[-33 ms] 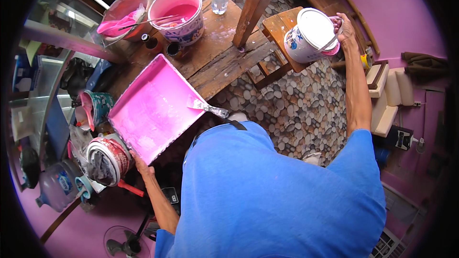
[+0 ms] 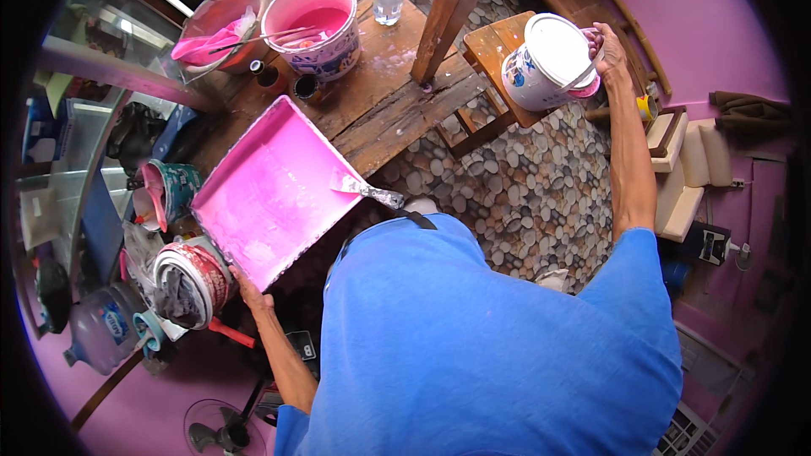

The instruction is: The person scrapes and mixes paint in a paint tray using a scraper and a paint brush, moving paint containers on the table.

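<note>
Left hand point(image 2: 247, 291): fingers closed on near corner of pink paint tray point(image 2: 270, 190), tilted off wooden table point(image 2: 380, 110) | putty knife point(image 2: 367, 190) rests on tray rim | right hand point(image 2: 606, 44): apparently curled around handle of white lidded bucket point(image 2: 549, 63) over wooden stool point(image 2: 498, 46).

The room is closed in by pink walls point(image 2: 718, 25), the floor point(image 2: 541, 194) is covered with a pattern of round grey stones, a worn wooden table point(image 2: 397, 93) splashed with pink is set by a slanted wooden post point(image 2: 448, 8), and a small wooden stool point(image 2: 490, 51) is placed beside it.
</note>
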{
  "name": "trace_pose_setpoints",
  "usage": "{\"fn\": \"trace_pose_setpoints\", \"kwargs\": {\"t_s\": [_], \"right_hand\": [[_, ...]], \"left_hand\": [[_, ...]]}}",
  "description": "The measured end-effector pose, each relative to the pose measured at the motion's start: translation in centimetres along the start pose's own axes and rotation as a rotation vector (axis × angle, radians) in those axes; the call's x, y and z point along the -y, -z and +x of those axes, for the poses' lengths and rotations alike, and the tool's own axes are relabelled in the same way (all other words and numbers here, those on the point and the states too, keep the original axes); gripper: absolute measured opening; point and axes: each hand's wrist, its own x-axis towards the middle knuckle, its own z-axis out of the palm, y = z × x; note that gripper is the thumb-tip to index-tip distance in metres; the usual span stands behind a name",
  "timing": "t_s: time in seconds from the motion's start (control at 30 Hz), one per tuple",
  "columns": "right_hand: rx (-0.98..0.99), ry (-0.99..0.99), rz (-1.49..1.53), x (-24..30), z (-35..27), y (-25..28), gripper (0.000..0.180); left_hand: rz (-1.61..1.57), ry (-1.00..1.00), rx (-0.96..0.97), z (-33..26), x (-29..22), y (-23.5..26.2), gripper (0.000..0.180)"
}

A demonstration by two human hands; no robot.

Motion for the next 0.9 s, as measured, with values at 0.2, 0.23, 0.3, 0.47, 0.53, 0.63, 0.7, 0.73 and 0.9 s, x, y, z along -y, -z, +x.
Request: {"fn": "trace_pose_setpoints", "kwargs": {"t_s": [0.2, 0.23, 0.3, 0.47, 0.53, 0.63, 0.7, 0.73, 0.9], "right_hand": [[-0.108, 0.142, -0.144, -2.1, -3.2, 0.1, 0.026], [-0.224, 0.156, -0.150, -2.7, -4.1, -0.6, 0.029], [-0.478, 0.279, -0.252, -3.2, -5.1, -1.6, 0.038], [-0.673, 1.115, -0.680, -7.6, -14.2, -6.1, 0.038], [-0.353, 0.984, -0.747, -12.7, -17.1, -9.5, 0.024], [0.134, 0.610, -0.785, -20.5, -19.6, -15.5, 0.024], [0.295, 0.557, -0.793, -24.5, -20.2, -19.9, 0.029], [0.345, 0.613, -0.838, -25.9, -20.3, -22.2, 0.032], [0.423, 0.612, -0.884, -31.7, -20.0, -32.4, 0.051]], "left_hand": [[0.018, 0.034, -0.032, 0.5, 1.3, -0.3, 0.087], [0.018, 0.038, -0.034, 0.3, 1.0, 0.1, 0.087], [-0.091, 0.034, 0.075, -0.1, 0.8, -0.3, 0.084], [-0.099, 0.072, -0.008, -0.1, 0.8, 0.2, 0.081], [-0.117, 0.038, -0.007, 0.6, 2.1, 0.6, 0.082], [-0.134, 0.069, 0.019, 0.0, 1.4, -0.2, 0.081], [-0.122, 0.060, -0.003, -0.2, 1.2, -0.3, 0.083], [-0.116, 0.071, -0.008, 0.0, 1.6, 0.1, 0.084], [-0.091, 0.088, -0.013, -1.1, 0.9, -0.7, 0.088]]}}
